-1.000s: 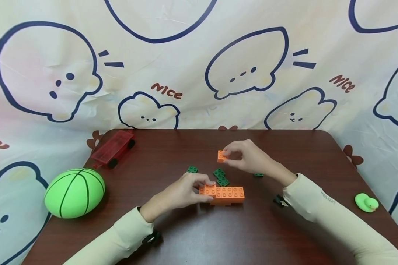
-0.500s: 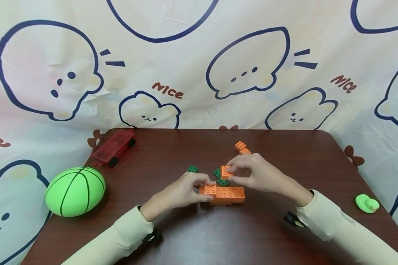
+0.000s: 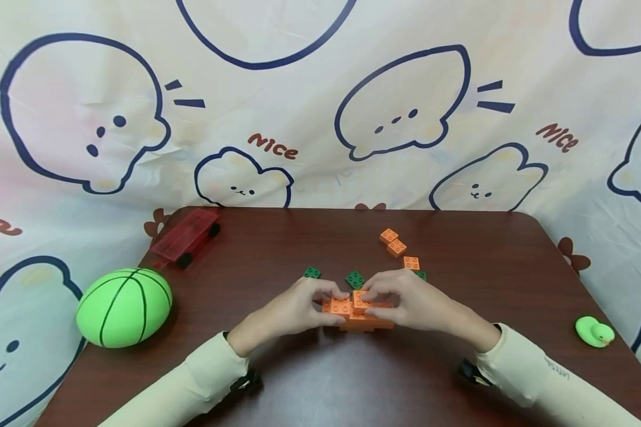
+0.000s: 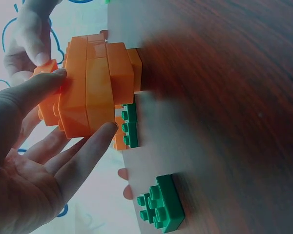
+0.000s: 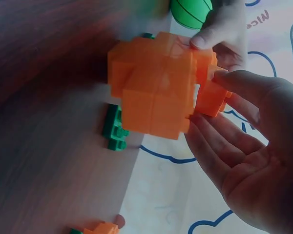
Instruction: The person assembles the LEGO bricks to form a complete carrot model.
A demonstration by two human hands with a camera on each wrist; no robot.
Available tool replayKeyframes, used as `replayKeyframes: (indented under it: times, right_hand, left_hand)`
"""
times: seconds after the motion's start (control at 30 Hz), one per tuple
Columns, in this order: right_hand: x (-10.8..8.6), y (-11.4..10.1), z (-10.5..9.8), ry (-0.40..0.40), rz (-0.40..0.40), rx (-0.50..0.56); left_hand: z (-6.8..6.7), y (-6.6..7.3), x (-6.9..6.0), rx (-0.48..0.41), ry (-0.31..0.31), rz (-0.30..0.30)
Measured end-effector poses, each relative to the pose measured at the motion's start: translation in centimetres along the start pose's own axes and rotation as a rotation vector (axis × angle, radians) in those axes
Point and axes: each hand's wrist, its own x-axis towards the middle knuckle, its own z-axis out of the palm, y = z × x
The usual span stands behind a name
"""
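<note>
An orange block assembly (image 3: 357, 323), several bricks joined together, stands at the middle of the table. My left hand (image 3: 291, 308) grips its left end between thumb and fingers. Between the thumb and fingers of my right hand (image 3: 424, 305) is a small orange brick (image 3: 360, 301), held at the top of the assembly, just right of a raised brick (image 3: 340, 305). In the right wrist view this pinched brick (image 5: 211, 97) looks slightly tilted against the studs; whether it is pressed down I cannot tell. The left wrist view shows the assembly's stepped underside (image 4: 121, 73).
Behind the hands lie green bricks (image 3: 355, 280) and loose orange bricks (image 3: 397, 248). A green ball (image 3: 124, 307) and a red transparent toy car (image 3: 187, 237) are at the left. A green toy duck (image 3: 595, 331) sits near the right edge of the brown table (image 3: 278, 237).
My right hand has brought the small orange brick toward me and down onto the assembly's top. The left hand has kept its grip in place. Loose orange bricks behind have come into sight.
</note>
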Motion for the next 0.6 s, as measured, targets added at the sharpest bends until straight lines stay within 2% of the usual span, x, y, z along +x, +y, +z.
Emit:
replayKeyframes:
  times: [0.43, 0.6]
  right_hand:
    - [0.0, 0.3, 1.1, -0.023, -0.015, -0.012]
    - [-0.2, 1.0, 1.8, -0.064, 0.007, -0.049]
  left_hand:
    - [0.1, 0.0, -0.1, 0.003, -0.001, 0.007]
    - [0.2, 0.0, -0.1, -0.004, 0.002, -0.003]
